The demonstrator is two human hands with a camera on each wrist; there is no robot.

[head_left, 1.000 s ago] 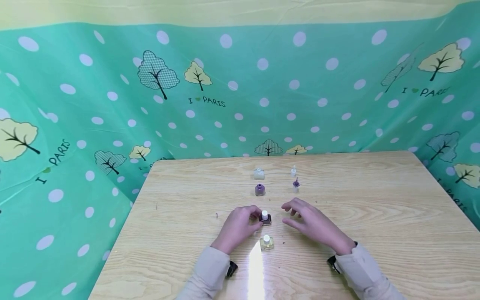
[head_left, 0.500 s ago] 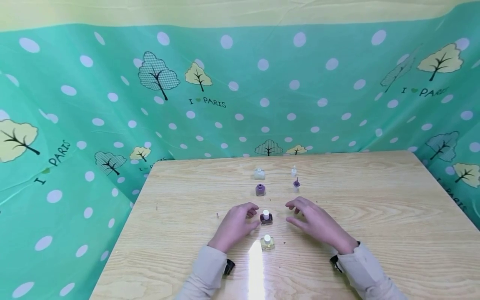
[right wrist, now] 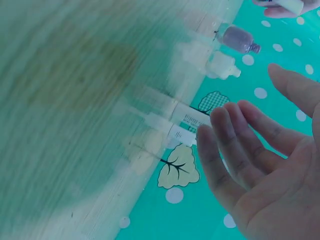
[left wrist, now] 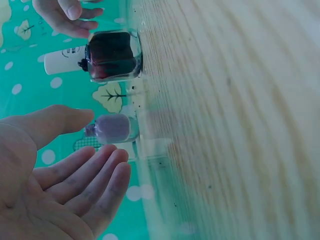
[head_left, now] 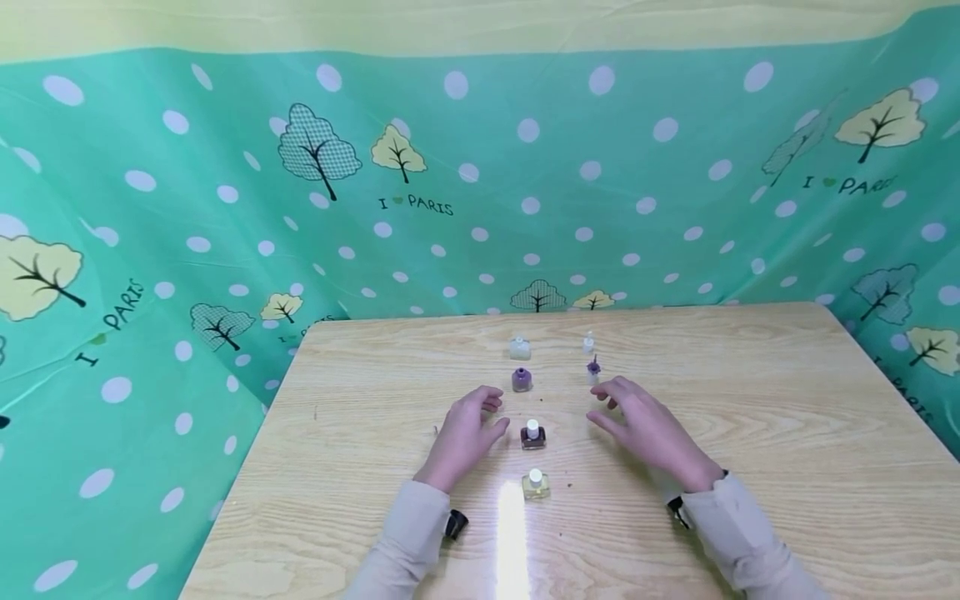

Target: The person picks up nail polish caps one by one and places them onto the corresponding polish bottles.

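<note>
My left hand (head_left: 463, 437) is apart from the dark nail polish bottle (head_left: 533, 438), with fingers loosely bent and nothing in them. That bottle stands with its white cap (left wrist: 64, 60) on. Behind it is an uncapped purple nail polish bottle (head_left: 521, 381), and farther back an uncapped whitish one (head_left: 519, 349). My right hand (head_left: 651, 429) hovers just in front of the purple-coated brush cap (head_left: 593, 372), its fingers relaxed and holding nothing. A white brush cap (head_left: 588, 343) stands behind that, brush up. Nearest me is a capped pale yellow nail polish bottle (head_left: 536, 487).
The wooden table (head_left: 360, 517) carries small dark specks and a bright glare streak near its front. A green dotted cloth (head_left: 420, 250) hangs along the back and sides. A tiny scrap (head_left: 435, 430) lies beside my left hand.
My left hand has let go of the dark nail polish bottle and drawn back to the left. The right hand has shifted right and slightly farther back, toward the purple-coated brush cap.
</note>
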